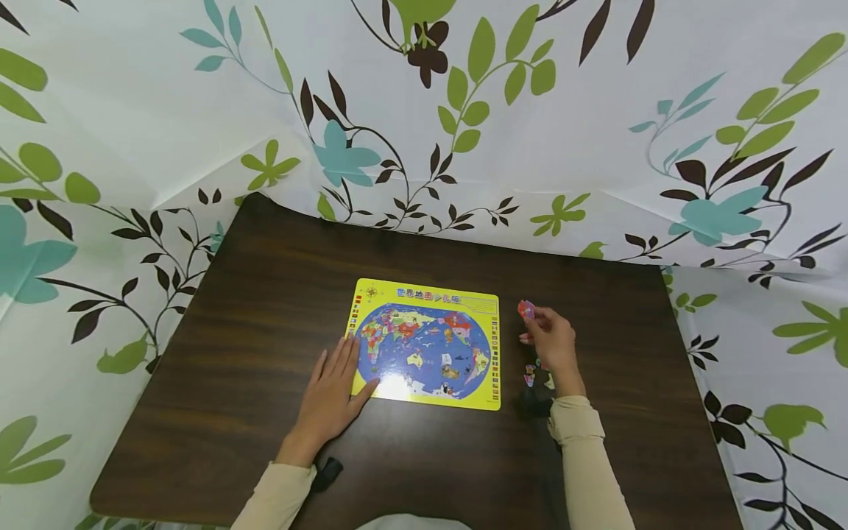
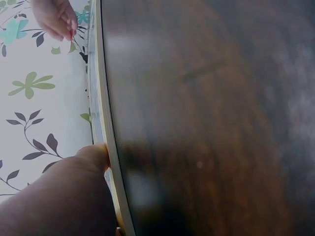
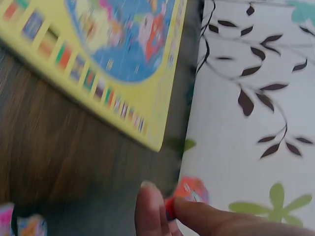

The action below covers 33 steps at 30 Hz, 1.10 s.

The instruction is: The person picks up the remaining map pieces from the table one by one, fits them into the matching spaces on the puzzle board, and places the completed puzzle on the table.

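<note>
A yellow-bordered world map puzzle board [image 1: 473, 298] with a blue oval map lies flat on the dark table. My left hand [image 1: 331, 394] rests along its left side, fingers straight, the thumb at the lower edge. Beyond the board's right side, my right hand [image 1: 555, 342] is raised and pinches a small red and purple puzzle piece [image 1: 525, 309] between thumb and finger. The right wrist view shows that piece [image 3: 193, 189] at the fingertips, off the board's corner. Part of the right hand [image 2: 56, 18] with the piece also appears in the left wrist view.
Several loose puzzle pieces [image 1: 530, 375] lie on the table under and beside the right hand, partly hidden by it. The brown wooden table [image 1: 252, 331] meets a wall covering [image 1: 583, 125] with leaf and flower prints at its back edge.
</note>
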Tool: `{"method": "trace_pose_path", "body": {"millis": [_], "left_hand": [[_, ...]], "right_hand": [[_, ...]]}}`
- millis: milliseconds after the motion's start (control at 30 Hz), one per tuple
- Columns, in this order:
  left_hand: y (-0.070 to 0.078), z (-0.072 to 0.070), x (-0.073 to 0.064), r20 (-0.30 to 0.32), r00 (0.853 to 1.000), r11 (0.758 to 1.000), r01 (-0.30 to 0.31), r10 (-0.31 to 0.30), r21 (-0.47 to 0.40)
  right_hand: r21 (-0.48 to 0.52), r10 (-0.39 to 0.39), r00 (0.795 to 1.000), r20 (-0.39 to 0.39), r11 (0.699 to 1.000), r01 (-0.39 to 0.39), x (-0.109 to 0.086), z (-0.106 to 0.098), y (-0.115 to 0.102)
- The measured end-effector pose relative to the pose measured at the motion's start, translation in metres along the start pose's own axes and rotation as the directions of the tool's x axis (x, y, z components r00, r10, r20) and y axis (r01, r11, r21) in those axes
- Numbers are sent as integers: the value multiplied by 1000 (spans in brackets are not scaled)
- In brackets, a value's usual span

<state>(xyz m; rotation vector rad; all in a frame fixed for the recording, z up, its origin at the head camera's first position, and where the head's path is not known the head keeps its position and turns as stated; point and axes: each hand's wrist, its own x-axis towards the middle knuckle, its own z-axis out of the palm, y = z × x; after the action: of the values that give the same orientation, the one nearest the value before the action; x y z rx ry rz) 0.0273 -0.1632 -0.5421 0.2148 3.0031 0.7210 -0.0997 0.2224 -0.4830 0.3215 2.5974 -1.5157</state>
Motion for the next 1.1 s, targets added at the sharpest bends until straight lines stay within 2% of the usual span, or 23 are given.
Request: {"method": "trace_pose_path", "body": {"millis": [100, 233, 400, 767, 1100], "left_hand": [[-1, 0, 1, 19, 1000, 1000, 2, -2, 8], [-2, 0, 2, 42, 999, 1000, 10, -10, 15], [-2, 1, 2, 42, 999, 1000, 9, -9, 14], [-2, -1, 1, 55, 998, 1000, 18, -19, 24], [-1, -2, 0, 55, 998, 999, 19, -21, 27]], "right_hand": [[-28, -27, 997, 73, 999, 29, 1, 11, -5], [35, -44, 991, 125, 999, 40, 1, 27, -11], [115, -17, 992, 122, 993, 3, 2, 45, -12], [96, 40, 994, 107, 994, -50, 3, 66, -16], [53, 4, 995, 102, 999, -10, 4, 73, -18]]}}
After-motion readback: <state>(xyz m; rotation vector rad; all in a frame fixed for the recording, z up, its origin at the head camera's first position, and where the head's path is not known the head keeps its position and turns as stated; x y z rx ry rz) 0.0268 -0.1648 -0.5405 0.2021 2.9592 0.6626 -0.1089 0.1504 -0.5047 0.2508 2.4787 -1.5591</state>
